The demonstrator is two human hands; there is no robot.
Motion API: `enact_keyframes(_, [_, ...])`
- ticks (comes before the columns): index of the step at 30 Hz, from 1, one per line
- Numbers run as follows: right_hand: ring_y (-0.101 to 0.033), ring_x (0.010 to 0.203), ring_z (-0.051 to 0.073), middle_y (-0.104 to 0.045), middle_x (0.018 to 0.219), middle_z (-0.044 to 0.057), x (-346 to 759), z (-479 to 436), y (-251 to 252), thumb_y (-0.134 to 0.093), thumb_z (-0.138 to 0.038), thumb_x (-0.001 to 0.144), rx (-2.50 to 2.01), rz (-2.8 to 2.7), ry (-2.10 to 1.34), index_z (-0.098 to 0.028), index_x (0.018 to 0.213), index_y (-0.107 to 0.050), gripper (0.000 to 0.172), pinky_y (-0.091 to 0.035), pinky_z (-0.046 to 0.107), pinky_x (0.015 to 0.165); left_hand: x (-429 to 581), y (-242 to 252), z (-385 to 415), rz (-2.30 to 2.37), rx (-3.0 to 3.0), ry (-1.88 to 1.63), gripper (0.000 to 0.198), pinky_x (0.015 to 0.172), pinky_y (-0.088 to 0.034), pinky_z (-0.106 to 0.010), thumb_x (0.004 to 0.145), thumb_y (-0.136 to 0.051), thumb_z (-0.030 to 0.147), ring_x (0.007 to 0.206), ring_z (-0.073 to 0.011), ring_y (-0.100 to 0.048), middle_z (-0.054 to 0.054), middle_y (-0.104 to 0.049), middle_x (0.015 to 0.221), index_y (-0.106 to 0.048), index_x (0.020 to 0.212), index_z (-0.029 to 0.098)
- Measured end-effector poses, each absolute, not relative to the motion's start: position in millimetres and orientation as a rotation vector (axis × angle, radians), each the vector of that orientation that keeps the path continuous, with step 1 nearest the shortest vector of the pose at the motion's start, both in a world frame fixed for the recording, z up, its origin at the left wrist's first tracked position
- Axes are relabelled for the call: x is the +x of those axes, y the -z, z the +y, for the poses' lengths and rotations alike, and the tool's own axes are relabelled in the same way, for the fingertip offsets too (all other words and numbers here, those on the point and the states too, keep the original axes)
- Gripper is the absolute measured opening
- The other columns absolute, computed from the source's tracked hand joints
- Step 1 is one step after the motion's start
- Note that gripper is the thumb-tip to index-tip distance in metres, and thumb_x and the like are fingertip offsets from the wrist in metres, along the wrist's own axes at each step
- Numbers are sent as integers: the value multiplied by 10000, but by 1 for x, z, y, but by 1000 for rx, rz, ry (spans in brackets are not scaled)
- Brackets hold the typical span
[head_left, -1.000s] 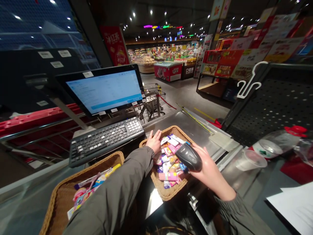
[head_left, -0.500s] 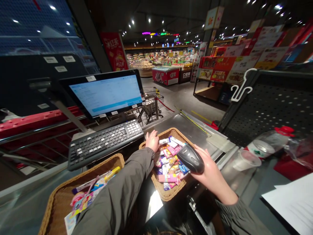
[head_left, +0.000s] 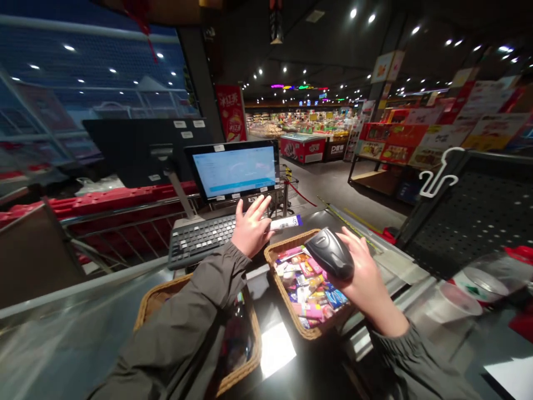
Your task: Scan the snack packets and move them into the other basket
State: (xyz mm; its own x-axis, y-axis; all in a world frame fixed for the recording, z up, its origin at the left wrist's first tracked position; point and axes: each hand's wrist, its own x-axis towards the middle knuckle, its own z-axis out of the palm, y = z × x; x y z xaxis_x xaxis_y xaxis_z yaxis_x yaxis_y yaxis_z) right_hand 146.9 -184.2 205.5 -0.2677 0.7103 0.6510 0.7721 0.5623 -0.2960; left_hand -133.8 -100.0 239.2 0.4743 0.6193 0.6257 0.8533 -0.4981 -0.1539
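My left hand (head_left: 251,226) is over the right end of the black keyboard (head_left: 202,240), in front of the lit monitor (head_left: 235,169). Its fingers are spread, and a small white and purple packet (head_left: 286,223) is held at the thumb side. My right hand (head_left: 363,272) grips a black handheld scanner (head_left: 331,254) above the right wicker basket (head_left: 308,333), which holds many small colourful packets (head_left: 310,283). A second wicker basket (head_left: 255,344) lies partly under my left sleeve, its contents mostly hidden.
A second dark screen (head_left: 145,150) stands behind at the left. Clear plastic cups (head_left: 456,303) and white paper (head_left: 514,375) are at the right. A black perforated panel (head_left: 491,205) with a white hook (head_left: 441,175) rises there. Shop shelves and a shopping cart stand beyond.
My left hand has lifted out of the right basket with a packet and moved up toward the monitor. My right hand still holds the scanner. The camera view has shifted up and left.
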Motion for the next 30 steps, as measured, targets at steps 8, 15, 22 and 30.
enact_keyframes(8, [-335,1412,400,-540,1351,165,67,-199,-234,-603,-309,797,-929,-2182,60,-199,1240,-556,458,-189,710,1127,-214,-264,-151,-1361,-2126,701,94,1182,-1,-635,833,-646,274,1440,-329,-332,-117,-356,1561,-687,844,190])
enact_keyframes(15, [-347,1406,395,-543,1358,148,26,-213,-235,-612,-221,743,-847,-2301,26,-203,1214,-587,471,-178,711,1130,-266,-271,-185,-1446,-1983,628,114,1170,-60,-649,861,-627,293,1438,-314,-342,-129,-373,1549,-687,853,196])
enact_keyframes(22, [-362,1393,409,-556,1336,156,6,-220,-235,-603,-198,719,-818,-2346,-14,-191,1213,-589,494,-176,729,1116,-292,-273,-202,-1467,-1947,649,86,1172,-68,-658,827,-660,260,1425,-331,-362,-132,-391,1536,-703,868,198])
enact_keyframes(30, [-375,1391,388,-580,1285,163,-4,-225,-235,-568,-208,747,-802,-2366,-7,-179,1195,-610,451,-186,714,1119,-306,-269,-208,-1459,-1945,649,78,1149,-130,-678,835,-662,271,1424,-316,-366,-144,-396,1531,-688,855,200])
